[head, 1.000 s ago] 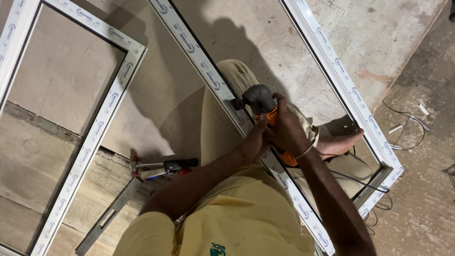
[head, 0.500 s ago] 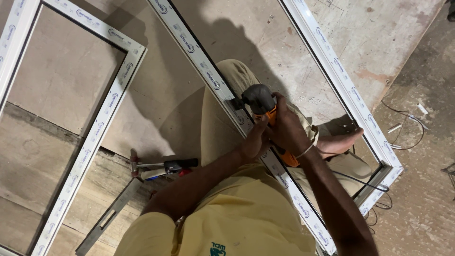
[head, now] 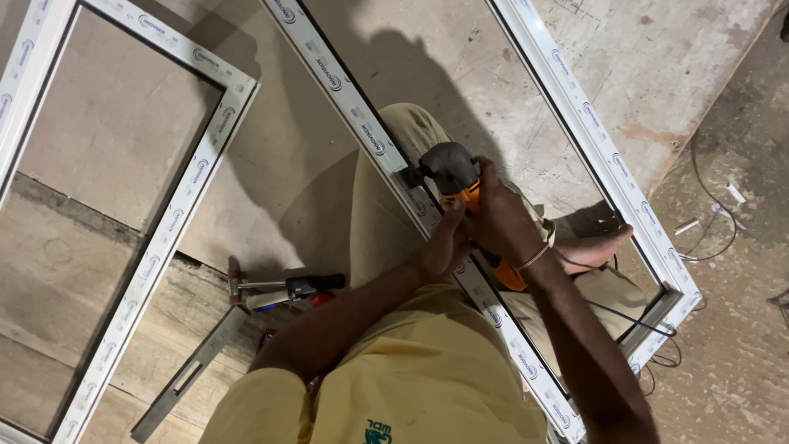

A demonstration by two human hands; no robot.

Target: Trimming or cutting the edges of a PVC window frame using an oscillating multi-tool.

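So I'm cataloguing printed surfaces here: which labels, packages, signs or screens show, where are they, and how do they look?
Protective film on the near white frame under both hands: white strip, repeated small dark-blue oval marks.
Same film on the left frame: white, blue ovals.
Shirt emblem, bottom edge: small, green on yellow.
No packages, signs or screens.

We see small oval blue printed labels (head: pixel 330 80) repeated along the white protective film of both window frames lying on the floor, and a green emblem (head: pixel 378 433) on the yellow shirt. No packages, signs or screens.
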